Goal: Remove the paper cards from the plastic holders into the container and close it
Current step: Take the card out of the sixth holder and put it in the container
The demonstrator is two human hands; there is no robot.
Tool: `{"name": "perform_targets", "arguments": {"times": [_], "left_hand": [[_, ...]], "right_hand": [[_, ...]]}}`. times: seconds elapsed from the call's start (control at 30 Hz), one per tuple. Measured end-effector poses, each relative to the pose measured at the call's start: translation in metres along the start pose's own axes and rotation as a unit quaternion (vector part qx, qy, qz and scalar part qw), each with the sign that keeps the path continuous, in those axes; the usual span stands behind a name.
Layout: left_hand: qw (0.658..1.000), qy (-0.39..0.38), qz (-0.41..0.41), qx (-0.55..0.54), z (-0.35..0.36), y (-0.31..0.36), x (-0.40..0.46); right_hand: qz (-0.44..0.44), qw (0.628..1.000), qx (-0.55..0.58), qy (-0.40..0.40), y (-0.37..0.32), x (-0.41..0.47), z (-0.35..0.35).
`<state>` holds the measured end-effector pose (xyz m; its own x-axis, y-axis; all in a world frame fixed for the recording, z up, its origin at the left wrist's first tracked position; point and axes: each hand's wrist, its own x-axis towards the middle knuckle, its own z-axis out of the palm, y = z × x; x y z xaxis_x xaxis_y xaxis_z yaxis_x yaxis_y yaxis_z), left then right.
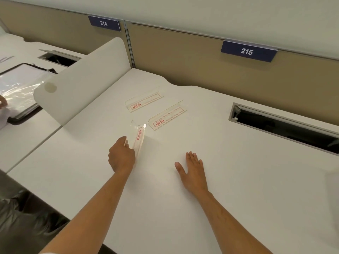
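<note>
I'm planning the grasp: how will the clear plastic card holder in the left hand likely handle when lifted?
The clear plastic card holder probably stays stiff: it keeps its straight folded shape while the left hand holds one end. It looks thin, so likely light. Its glossy surface may slip in the grip.

A single wide-angle head camera looks forward and down from close above the worktop (238, 180), facing the partition wall (201, 66) at twelve o'clock, both forearms entering from six o'clock.

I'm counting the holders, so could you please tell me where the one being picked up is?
In the head view, left of centre: the left hand grips the tilted plastic holder, just nearer than the two holders lying flat.
</note>
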<state>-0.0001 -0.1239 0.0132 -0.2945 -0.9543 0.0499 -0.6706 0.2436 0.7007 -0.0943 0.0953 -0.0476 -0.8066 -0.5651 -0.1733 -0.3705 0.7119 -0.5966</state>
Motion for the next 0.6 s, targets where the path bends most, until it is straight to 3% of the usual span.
{"name": "perform_targets", "arguments": {"times": [0.13,0.3,0.6], "left_hand": [[0.992,-0.041,-0.062,-0.104,0.002,0.016,-0.024],[0.911,-0.125,-0.191,-0.342,0.004,0.029,-0.054],[0.835,-0.209,-0.219,-0.46,0.021,0.06,-0.119]], "right_hand": [[0.048,0.987,0.151,0.019,-0.009,-0.019,-0.01],[0.05,0.959,0.278,-0.005,-0.015,-0.037,-0.032],[0.042,0.894,0.428,-0.127,-0.01,-0.065,-0.062]]}}
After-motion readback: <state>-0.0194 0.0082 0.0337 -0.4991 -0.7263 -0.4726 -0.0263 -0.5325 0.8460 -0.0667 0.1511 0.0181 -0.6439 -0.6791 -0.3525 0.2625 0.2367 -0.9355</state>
